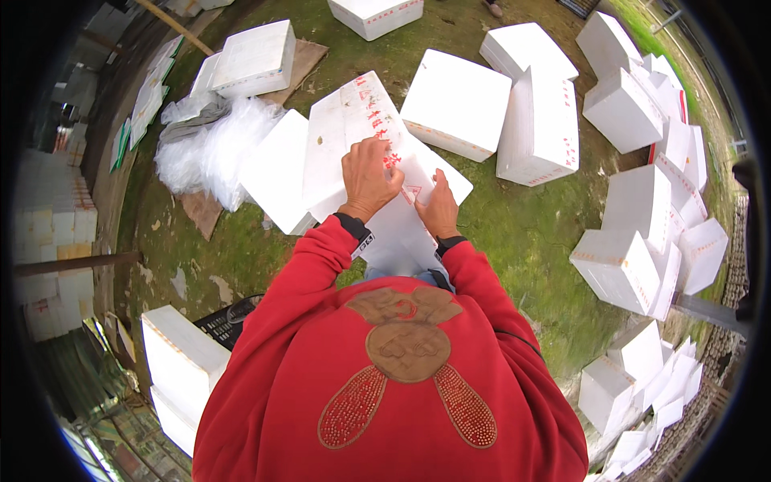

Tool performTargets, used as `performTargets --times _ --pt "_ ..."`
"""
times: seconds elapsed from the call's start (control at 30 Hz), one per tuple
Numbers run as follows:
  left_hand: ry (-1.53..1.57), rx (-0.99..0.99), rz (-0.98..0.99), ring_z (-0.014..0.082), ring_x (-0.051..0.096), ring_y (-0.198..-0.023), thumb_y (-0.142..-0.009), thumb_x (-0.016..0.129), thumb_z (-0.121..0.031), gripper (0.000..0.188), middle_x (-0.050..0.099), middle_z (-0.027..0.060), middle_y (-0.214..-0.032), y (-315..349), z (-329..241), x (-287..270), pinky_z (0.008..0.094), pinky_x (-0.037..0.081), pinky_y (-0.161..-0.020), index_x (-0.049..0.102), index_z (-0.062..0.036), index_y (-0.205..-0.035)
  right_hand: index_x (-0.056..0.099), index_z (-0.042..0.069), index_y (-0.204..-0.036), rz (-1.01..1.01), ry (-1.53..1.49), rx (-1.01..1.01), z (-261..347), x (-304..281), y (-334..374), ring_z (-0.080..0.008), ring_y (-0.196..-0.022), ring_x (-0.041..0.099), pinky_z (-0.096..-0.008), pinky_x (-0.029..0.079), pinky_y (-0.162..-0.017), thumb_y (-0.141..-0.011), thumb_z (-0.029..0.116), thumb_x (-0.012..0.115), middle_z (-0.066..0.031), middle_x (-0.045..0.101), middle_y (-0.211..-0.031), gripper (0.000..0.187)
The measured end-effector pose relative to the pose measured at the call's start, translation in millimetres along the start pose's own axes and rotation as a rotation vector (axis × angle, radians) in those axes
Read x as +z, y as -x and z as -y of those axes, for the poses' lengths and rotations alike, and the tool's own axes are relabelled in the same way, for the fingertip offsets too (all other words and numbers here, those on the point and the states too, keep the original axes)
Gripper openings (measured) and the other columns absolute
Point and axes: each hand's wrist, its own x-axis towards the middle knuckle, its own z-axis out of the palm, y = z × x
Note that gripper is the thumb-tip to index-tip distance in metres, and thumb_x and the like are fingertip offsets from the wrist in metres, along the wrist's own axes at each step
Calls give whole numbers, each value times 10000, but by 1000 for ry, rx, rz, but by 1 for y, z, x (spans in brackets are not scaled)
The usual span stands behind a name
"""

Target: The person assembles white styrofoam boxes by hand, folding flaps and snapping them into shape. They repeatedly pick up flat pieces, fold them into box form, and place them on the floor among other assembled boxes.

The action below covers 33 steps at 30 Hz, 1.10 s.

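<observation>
In front of my lap a white foam box [333,128] with red print along one edge lies tilted on the mossy ground. My left hand [369,178] is closed over its printed edge, fingers bent and fingertips hidden. Against the near right part my right hand [438,207] lies with fingers stretched out and thumb apart. A white panel with a red triangle mark shows between the hands. Below them, thin translucent plastic [393,257] hangs close to my legs. Another white foam piece [279,173] sits just left of the box.
A heap of clear plastic bags [217,149] lies at the left. White foam boxes [456,100] stand ahead, with stacks of more boxes [634,209] along the right. Near my left side are two boxes [183,353] and a black crate [229,320]. A pole [76,263] juts in from the left.
</observation>
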Motion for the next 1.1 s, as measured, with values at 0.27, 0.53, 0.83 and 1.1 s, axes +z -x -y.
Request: performTargets --times 0.27,0.53,0.83,1.1 --pt "-163 206 126 297 473 -1149 -604 678 -236 609 518 120 -1217 5 5 6 439 321 -981 522 -72 -1169 446 59 -1193 154 164 -56 -13 -35 -8 -378 -915 623 -454 516 -746 -678 208 734 -178 594 -1065 609" --pt "50 556 9 321 523 -1063 -654 683 -55 370 563 142 -1100 -1 5 -14 465 382 -962 569 -59 -1006 457 14 -1064 122 256 -264 9 -23 -65 -358 -704 647 -432 524 -585 -649 252 737 -193 621 -849 554" --pt "-84 679 882 279 490 -1189 -720 693 -451 687 543 134 -1229 110 -20 69 488 290 -1071 525 -47 -1250 452 -43 -914 261 360 -359 89 21 -115 -339 -633 667 -423 510 -540 -669 137 701 -192 630 -653 393" --pt "-113 362 809 344 603 -1013 -591 616 -793 894 674 172 -968 82 10 41 596 342 -942 662 -29 -1053 317 -43 -1398 928 -165 -351 107 -19 -159 -383 -1160 549 -418 465 -955 -807 474 691 -263 536 -1273 870"
